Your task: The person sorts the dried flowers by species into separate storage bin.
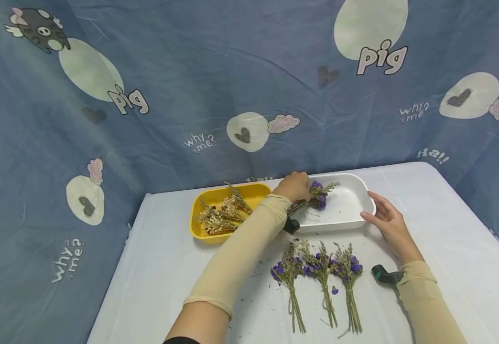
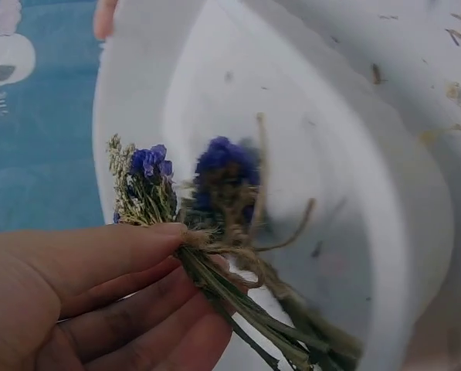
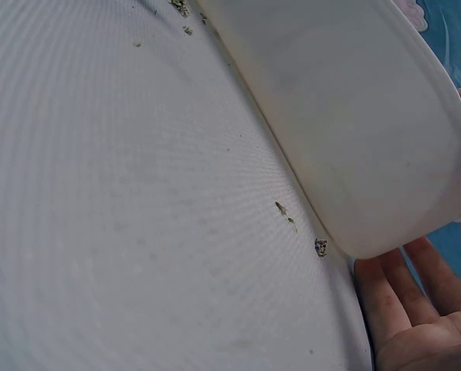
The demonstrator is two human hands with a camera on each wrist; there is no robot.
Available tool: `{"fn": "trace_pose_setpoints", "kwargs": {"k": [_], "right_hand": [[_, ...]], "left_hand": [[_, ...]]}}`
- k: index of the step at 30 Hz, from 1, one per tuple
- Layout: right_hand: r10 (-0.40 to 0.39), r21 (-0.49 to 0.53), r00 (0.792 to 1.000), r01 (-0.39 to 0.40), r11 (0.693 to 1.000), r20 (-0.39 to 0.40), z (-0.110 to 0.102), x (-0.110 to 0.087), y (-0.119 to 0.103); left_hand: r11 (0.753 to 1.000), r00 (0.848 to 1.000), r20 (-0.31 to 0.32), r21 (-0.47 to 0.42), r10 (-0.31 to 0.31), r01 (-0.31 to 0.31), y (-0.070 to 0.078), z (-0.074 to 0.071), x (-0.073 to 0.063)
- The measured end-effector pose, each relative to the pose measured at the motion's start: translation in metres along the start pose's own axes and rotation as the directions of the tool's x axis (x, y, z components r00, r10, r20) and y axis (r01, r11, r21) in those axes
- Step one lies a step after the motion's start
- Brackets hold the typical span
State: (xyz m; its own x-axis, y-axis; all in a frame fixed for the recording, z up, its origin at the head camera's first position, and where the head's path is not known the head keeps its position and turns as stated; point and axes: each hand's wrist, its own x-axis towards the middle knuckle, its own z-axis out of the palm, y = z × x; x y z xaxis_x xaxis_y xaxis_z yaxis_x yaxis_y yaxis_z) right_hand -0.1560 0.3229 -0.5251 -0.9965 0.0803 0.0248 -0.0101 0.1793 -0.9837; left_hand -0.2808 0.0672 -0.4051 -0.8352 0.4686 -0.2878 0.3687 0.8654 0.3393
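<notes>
My left hand (image 1: 294, 186) is over the left part of the white tray (image 1: 348, 222). Thumb and fingertips pinch a twine-tied bunch of dried flowers (image 2: 149, 174) with purple heads at its binding. A second, blurred purple bunch (image 2: 228, 166) is just beyond it, over the tray floor. My right hand (image 1: 389, 227) grips the tray's right end, thumb at the near rim and fingers round the outer side. Below the tray lie three more purple bunches, a left one (image 1: 290, 272), a middle one (image 1: 320, 265) and a right one (image 1: 348, 270), stems toward me.
A yellow tray (image 1: 198, 234) holding cream-coloured dried flower bunches (image 1: 221, 215) stands left of the white one, partly behind my left forearm. Plant crumbs and a loose purple petal (image 1: 334, 290) are scattered on the white table (image 1: 168, 286). A blue printed curtain (image 1: 189, 95) hangs behind.
</notes>
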Motion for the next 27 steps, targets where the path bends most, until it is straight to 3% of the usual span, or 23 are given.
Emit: {"fn": "trace_pose_setpoints", "kwargs": {"k": [5, 9, 13, 17, 23, 27], "right_hand": [[-0.006, 0.007, 1.0, 0.006, 1.0, 0.0, 0.001, 0.001, 0.0], [-0.006, 0.006, 1.0, 0.006, 1.0, 0.0, 0.001, 0.001, 0.0], [-0.007, 0.009, 1.0, 0.007, 1.0, 0.002, 0.001, 0.001, 0.001], [-0.003, 0.015, 1.0, 0.003, 1.0, 0.005, 0.001, 0.001, 0.0], [0.003, 0.001, 1.0, -0.003, 1.0, 0.003, 0.0, 0.001, 0.0], [0.006, -0.004, 1.0, -0.006, 1.0, 0.003, -0.001, 0.001, 0.0]], "left_hand": [[0.999, 0.999, 0.01, 0.03, -0.033, 0.033, 0.0, 0.01, 0.003], [0.998, 1.0, 0.014, 0.05, -0.026, 0.026, 0.001, 0.015, 0.007], [1.0, 0.999, 0.032, -0.006, -0.02, 0.02, 0.002, 0.018, 0.007], [0.997, 0.998, 0.058, -0.077, -0.015, 0.019, 0.002, 0.018, 0.005], [0.999, 0.999, 0.054, -0.036, -0.005, 0.007, -0.001, 0.013, 0.005], [0.997, 0.998, 0.055, -0.08, 0.004, 0.0, -0.004, 0.011, 0.004]]}}
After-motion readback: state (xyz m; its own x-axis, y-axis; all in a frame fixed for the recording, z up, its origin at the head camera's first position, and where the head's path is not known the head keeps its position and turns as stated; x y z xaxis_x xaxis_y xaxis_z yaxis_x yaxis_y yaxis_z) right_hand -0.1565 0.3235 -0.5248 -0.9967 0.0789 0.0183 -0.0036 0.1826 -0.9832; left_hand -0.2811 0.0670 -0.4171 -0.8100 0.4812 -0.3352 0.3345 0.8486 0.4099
